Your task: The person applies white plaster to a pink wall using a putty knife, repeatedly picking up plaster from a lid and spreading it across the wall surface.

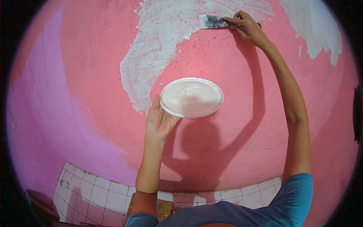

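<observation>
My left hand (160, 119) holds an oval-looking white lid (220, 104) from below its left side, with smooth white paste spread in it. My right hand (249, 30) is raised high, gripping a putty knife (212, 22) whose smeared blade lies against the pink wall (227, 68), at the right edge of a rough patch of white filler (147, 68). Small bits of filler sit just below the blade.
A second white patch (314, 22) is at the upper right, and purple paint (45, 87) covers part of the left wall. White tiles (87, 189) run along the bottom, with a stained wooden piece (166, 208) behind my left forearm.
</observation>
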Action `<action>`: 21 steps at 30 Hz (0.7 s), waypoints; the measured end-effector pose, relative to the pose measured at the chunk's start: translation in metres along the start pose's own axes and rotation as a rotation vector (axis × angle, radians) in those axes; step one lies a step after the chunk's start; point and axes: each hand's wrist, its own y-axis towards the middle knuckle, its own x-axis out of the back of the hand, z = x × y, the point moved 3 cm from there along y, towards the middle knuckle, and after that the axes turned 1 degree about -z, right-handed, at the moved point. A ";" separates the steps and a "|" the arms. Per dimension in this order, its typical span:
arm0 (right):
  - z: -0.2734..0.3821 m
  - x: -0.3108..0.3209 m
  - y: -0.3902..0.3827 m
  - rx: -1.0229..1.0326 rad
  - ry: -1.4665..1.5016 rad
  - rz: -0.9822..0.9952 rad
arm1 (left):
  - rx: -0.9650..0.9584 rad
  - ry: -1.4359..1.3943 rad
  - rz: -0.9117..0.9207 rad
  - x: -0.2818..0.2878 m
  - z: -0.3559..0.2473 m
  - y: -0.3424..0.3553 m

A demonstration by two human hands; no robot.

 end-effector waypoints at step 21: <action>0.034 -0.014 0.025 0.151 0.100 -0.040 | 0.047 -0.024 0.120 -0.001 0.002 -0.001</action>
